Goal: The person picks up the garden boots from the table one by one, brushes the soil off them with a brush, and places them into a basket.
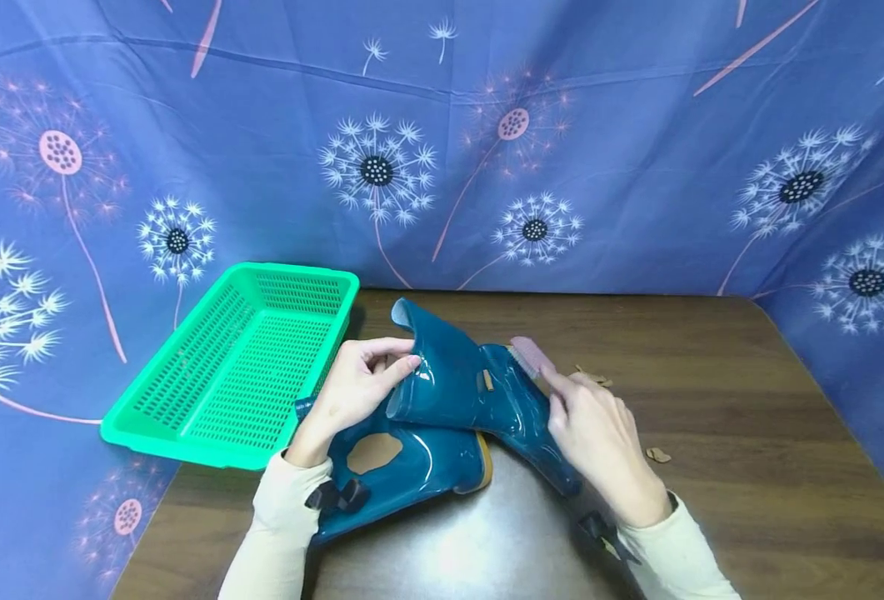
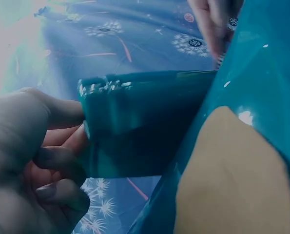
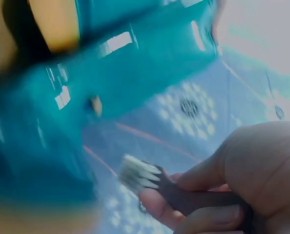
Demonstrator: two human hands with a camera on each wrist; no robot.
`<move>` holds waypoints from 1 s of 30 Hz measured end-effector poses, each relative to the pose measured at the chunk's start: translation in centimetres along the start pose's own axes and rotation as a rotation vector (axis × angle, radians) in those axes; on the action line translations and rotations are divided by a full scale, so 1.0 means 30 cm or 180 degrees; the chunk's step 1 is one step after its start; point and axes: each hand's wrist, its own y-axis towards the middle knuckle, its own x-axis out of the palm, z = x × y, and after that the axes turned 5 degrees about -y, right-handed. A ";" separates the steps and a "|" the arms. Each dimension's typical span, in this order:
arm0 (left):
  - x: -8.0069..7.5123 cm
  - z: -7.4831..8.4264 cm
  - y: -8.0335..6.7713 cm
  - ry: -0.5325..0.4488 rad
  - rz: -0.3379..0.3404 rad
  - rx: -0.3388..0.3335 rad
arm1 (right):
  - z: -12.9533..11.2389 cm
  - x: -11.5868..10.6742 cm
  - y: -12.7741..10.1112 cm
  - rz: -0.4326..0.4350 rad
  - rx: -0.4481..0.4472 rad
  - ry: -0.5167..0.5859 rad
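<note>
Two glossy teal rain boots lie on the table, one partly over the other. My left hand pinches the shaft rim of the upper boot, whose toe points to the right. A small tan piece clings to that boot's shaft. In my right hand is a pink brush, gripped by its handle, its pale bristles facing the boot near the ankle. Beneath my left wrist lies the lower boot, with a large tan patch on its side and a yellowish sole.
A green perforated plastic basket stands at the left, close to my left hand. Tan flakes lie on the brown wooden table right of the boots. A blue dandelion-print cloth hangs behind the table.
</note>
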 end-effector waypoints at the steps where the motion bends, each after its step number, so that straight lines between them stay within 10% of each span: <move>1: 0.001 0.000 0.000 0.0002 0.0023 0.0050 | 0.011 -0.013 0.005 0.0068 0.0048 0.0033; 12: 0.023 -0.016 0.009 -0.0338 0.0392 0.0320 | -0.064 0.033 -0.025 -0.0268 -0.0181 0.0121; 18: 0.038 -0.008 0.008 -0.0442 0.0463 0.0315 | -0.045 0.026 -0.031 -0.0066 0.0069 -0.0074; 23: 0.044 -0.005 0.008 -0.0535 0.0553 0.0209 | -0.046 0.030 -0.029 -0.0028 -0.0265 0.0103; 30: 0.052 -0.005 0.012 -0.0581 0.0689 0.0194 | -0.021 0.020 -0.029 -0.0121 -0.0234 -0.0384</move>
